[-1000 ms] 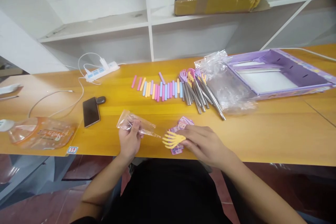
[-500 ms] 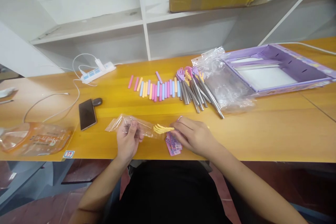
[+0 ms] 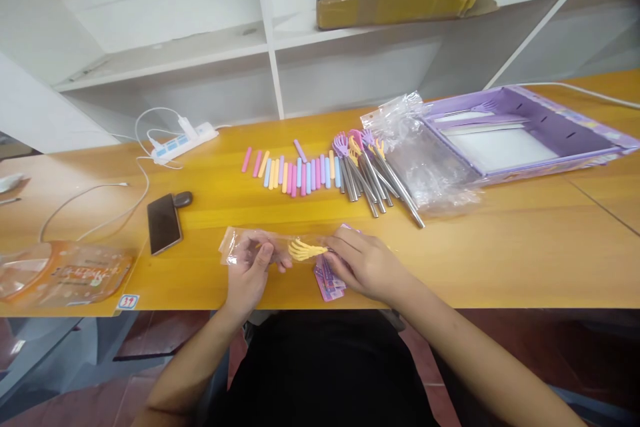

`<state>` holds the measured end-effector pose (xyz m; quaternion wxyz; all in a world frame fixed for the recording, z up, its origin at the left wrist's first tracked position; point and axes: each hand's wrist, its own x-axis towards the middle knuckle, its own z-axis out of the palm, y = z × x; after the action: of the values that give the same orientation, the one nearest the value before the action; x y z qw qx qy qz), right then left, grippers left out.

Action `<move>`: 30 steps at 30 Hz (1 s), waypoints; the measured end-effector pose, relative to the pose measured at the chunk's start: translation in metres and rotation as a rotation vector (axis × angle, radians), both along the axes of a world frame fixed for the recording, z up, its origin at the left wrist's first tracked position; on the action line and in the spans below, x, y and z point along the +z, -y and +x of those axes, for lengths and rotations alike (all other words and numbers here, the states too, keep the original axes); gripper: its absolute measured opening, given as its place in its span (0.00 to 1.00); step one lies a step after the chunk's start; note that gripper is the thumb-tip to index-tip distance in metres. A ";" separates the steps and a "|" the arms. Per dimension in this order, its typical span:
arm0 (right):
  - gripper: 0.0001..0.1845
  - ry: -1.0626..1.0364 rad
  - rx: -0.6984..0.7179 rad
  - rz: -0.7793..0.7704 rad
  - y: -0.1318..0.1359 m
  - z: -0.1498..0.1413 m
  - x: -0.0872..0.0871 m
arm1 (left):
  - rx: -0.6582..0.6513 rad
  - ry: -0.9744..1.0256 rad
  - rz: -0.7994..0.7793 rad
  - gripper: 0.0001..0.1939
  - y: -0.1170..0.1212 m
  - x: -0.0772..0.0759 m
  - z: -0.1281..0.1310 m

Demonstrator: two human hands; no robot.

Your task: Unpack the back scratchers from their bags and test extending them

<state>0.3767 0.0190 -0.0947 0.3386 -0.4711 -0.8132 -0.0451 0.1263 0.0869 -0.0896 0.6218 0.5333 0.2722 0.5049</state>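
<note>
My left hand [image 3: 249, 272] pinches a small clear plastic bag [image 3: 253, 245] near the table's front edge, holding its mouth toward the right. My right hand [image 3: 367, 263] is closed on a back scratcher with a yellow hand-shaped head [image 3: 303, 251]; the head sits at the bag's mouth, and the handle is hidden under my fingers. A small stack of pink and purple cards [image 3: 330, 279] lies under my right hand.
Farther back lie a row of pastel sleeves [image 3: 295, 172], a bunch of metal scratchers [image 3: 373, 172], crumpled clear bags [image 3: 425, 160] and a purple tray [image 3: 520, 137]. A phone [image 3: 163, 223], a power strip [image 3: 184, 140] with cables and an orange pouch [image 3: 65, 273] are at the left.
My right hand has carried the yellow scratcher leftward until its head reached the bag's mouth. My left hand turned the bag flatter and steadied it. The camera has tilted slightly.
</note>
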 end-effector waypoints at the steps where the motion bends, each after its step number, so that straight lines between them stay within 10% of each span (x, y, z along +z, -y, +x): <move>1: 0.14 -0.007 -0.006 -0.005 0.000 -0.001 0.000 | 0.009 -0.010 0.007 0.13 0.000 -0.001 -0.001; 19: 0.28 -0.028 -0.003 -0.106 0.000 -0.013 -0.012 | -0.133 -0.356 0.181 0.10 0.002 0.001 -0.004; 26: 0.22 -0.098 -0.102 -0.085 -0.002 -0.001 -0.001 | 0.281 -0.032 0.063 0.16 0.002 -0.009 -0.005; 30: 0.21 -0.002 -0.083 -0.052 -0.003 0.004 0.000 | 0.308 0.043 -0.046 0.20 -0.003 -0.005 -0.001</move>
<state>0.3805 0.0225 -0.0943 0.3250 -0.5133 -0.7934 -0.0377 0.1258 0.0895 -0.0942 0.5547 0.4599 0.3488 0.5993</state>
